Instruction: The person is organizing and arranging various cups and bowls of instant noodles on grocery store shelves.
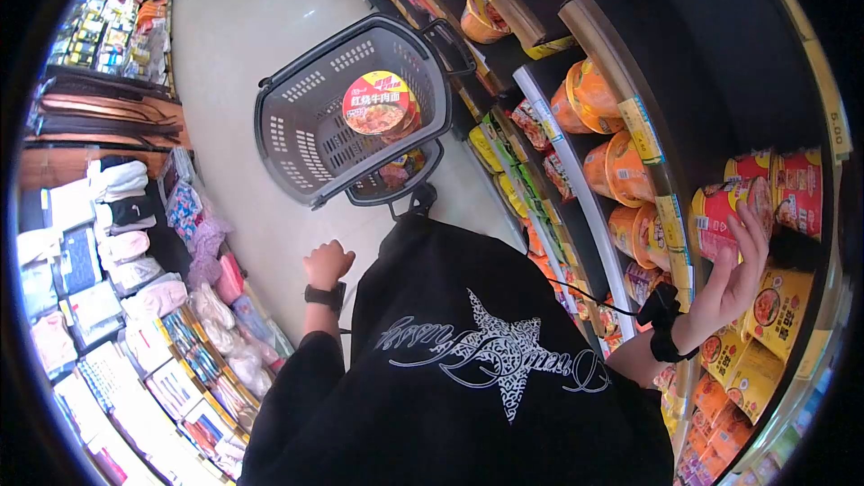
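Note:
On the right-hand shelf, my right hand [736, 261] has its fingers and thumb around a red instant noodle cup [717, 214]. Two more red noodle cups [798, 193] stand right behind it. A dark strap with a black device circles that wrist. My left hand [329, 263] is curled into a fist over the aisle floor, a dark band on its wrist, and no object shows in it. Ahead is a grey shopping basket [297, 139] on a cart, holding a noodle tub with a red and yellow lid [377, 103]. Packs in the lower basket [430, 182] are partly hidden.
Orange noodle tubs [621, 171] line the right shelves, with yellow noodle packs [756, 378] lower down. To the left, racks hold folded socks [126, 207], belts [108, 112] and bagged goods [243, 342]. The pale aisle floor [243, 0] runs between them.

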The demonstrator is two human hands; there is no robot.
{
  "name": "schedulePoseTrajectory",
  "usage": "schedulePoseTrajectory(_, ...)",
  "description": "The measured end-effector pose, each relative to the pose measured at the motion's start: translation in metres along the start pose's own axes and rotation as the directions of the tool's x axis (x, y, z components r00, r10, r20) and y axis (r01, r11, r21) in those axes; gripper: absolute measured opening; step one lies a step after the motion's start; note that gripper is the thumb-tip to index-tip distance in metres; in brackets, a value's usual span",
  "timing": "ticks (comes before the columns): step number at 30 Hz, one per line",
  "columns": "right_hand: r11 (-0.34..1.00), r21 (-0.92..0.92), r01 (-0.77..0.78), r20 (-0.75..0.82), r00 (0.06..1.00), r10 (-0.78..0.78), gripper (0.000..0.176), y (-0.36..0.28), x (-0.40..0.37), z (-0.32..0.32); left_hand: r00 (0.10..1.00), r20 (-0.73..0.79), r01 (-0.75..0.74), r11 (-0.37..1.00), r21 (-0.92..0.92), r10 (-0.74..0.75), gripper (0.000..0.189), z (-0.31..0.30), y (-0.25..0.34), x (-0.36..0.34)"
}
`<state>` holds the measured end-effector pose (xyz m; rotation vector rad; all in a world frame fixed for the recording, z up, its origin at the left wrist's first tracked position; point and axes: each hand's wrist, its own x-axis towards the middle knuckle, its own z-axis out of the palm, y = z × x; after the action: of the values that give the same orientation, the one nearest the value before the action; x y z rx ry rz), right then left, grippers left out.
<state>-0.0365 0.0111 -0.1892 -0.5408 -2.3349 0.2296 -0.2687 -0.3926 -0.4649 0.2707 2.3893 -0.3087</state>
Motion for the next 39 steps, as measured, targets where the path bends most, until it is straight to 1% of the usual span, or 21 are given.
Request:
schedulePoseTrajectory(2,0.993,0.094,0.077,-0.040,0.996,-0.074,0.023,-0.006,0.005,0.008,0.998,0.012,-0.053,0.982,-0.184,0.056,0.041,0.005,0.004,-0.003)
schedulePoseTrajectory(3,0.983,0.156,0.096,0.015,0.995,-0.099,0.022,-0.013,0.008,0.016,0.996,0.012,-0.078,0.959,-0.273,0.085,0.042,0.006,0.007,-0.004)
schedulePoseTrajectory(4,0.969,0.219,0.110,0.066,0.990,-0.128,0.020,-0.020,0.011,0.025,0.986,-0.080,-0.166,0.904,-0.394,0.146,0.040,0.005,0.013,-0.004)
schedulePoseTrajectory(7,0.890,0.446,0.091,0.240,0.946,-0.217,0.017,-0.040,0.021,0.070,0.889,-0.387,-0.448,0.627,-0.637,0.243,0.034,-0.011,0.042,0.007)
schedulePoseTrajectory(9,0.802,0.595,-0.056,0.391,0.892,-0.228,0.017,-0.045,0.021,0.121,0.821,-0.496,-0.570,0.346,-0.745,0.284,0.044,-0.040,0.064,0.014)
schedulePoseTrajectory(11,0.715,0.676,-0.180,0.487,0.837,-0.249,0.020,-0.052,0.021,0.174,0.851,-0.479,-0.497,0.036,-0.867,0.214,0.053,-0.069,0.089,0.022)
schedulePoseTrajectory(12,0.716,0.663,-0.219,0.534,0.808,-0.248,0.022,-0.056,0.022,0.200,0.867,-0.462,-0.446,-0.125,-0.886,0.186,0.058,-0.081,0.095,0.029)
schedulePoseTrajectory(13,0.717,0.649,-0.255,0.578,0.778,-0.246,0.024,-0.060,0.021,0.225,0.903,-0.409,-0.383,-0.188,-0.904,0.129,0.063,-0.088,0.097,0.041)
schedulePoseTrajectory(15,0.566,0.708,-0.421,0.615,0.762,-0.202,0.031,-0.062,0.005,0.288,0.957,-0.289,-0.264,-0.325,-0.908,0.030,0.073,-0.091,0.100,0.075)
schedulePoseTrajectory(16,0.576,0.664,-0.477,0.668,0.724,-0.170,0.038,-0.060,-0.006,0.317,0.966,-0.260,-0.249,-0.322,-0.913,-0.012,0.076,-0.078,0.097,0.109)
schedulePoseTrajectory(19,0.639,0.512,-0.574,0.793,0.601,-0.096,0.058,-0.059,-0.029,0.382,0.982,-0.180,-0.150,-0.366,-0.918,0.051,0.071,-0.084,0.089,0.137)
schedulePoseTrajectory(21,0.469,0.438,-0.767,0.888,0.449,-0.095,0.071,-0.056,-0.043,0.418,0.975,-0.144,-0.055,-0.451,-0.891,0.167,0.059,-0.090,0.084,0.143)
schedulePoseTrajectory(23,0.360,0.413,-0.837,0.906,0.418,-0.068,0.071,-0.071,-0.035,0.418,0.977,-0.188,-0.145,-0.334,-0.931,0.098,0.076,-0.092,0.083,0.155)
schedulePoseTrajectory(26,0.287,0.357,-0.889,0.934,0.345,-0.092,0.069,-0.087,-0.018,0.418,0.926,-0.264,-0.148,-0.383,-0.912,0.269,0.064,-0.096,0.081,0.169)
schedulePoseTrajectory(28,0.166,0.361,-0.918,0.927,0.335,-0.168,0.067,-0.085,-0.021,0.436,0.934,-0.229,-0.111,-0.390,-0.914,0.273,0.057,-0.101,0.082,0.169)
schedulePoseTrajectory(29,0.103,0.361,-0.927,0.919,0.335,-0.208,0.066,-0.086,-0.017,0.439,0.938,-0.213,-0.093,-0.391,-0.915,0.275,0.054,-0.102,0.081,0.169)
schedulePoseTrajectory(30,0.082,0.358,-0.930,0.921,0.338,-0.194,0.062,-0.085,-0.016,0.441,0.923,-0.260,-0.148,-0.362,-0.920,0.282,0.054,-0.103,0.079,0.170)
schedulePoseTrajectory(33,0.097,0.414,-0.905,0.900,0.390,-0.195,0.059,-0.073,-0.018,0.450,0.913,-0.336,-0.272,-0.269,-0.924,0.231,0.052,-0.134,0.082,0.135)
schedulePoseTrajectory(34,0.087,0.448,-0.890,0.887,0.431,-0.163,0.058,-0.078,-0.003,0.423,0.889,-0.401,-0.316,-0.337,-0.887,0.223,0.051,-0.127,0.083,0.143)
schedulePoseTrajectory(37,0.056,0.591,-0.805,0.806,0.591,-0.016,0.058,-0.067,0.006,0.384,0.769,-0.605,-0.567,-0.215,-0.795,0.208,0.052,-0.167,0.096,0.103)
schedulePoseTrajectory(39,0.026,0.717,-0.697,0.695,0.717,0.050,0.060,-0.064,0.023,0.326,0.645,-0.729,-0.695,-0.223,-0.684,0.227,0.054,-0.200,0.120,0.051)
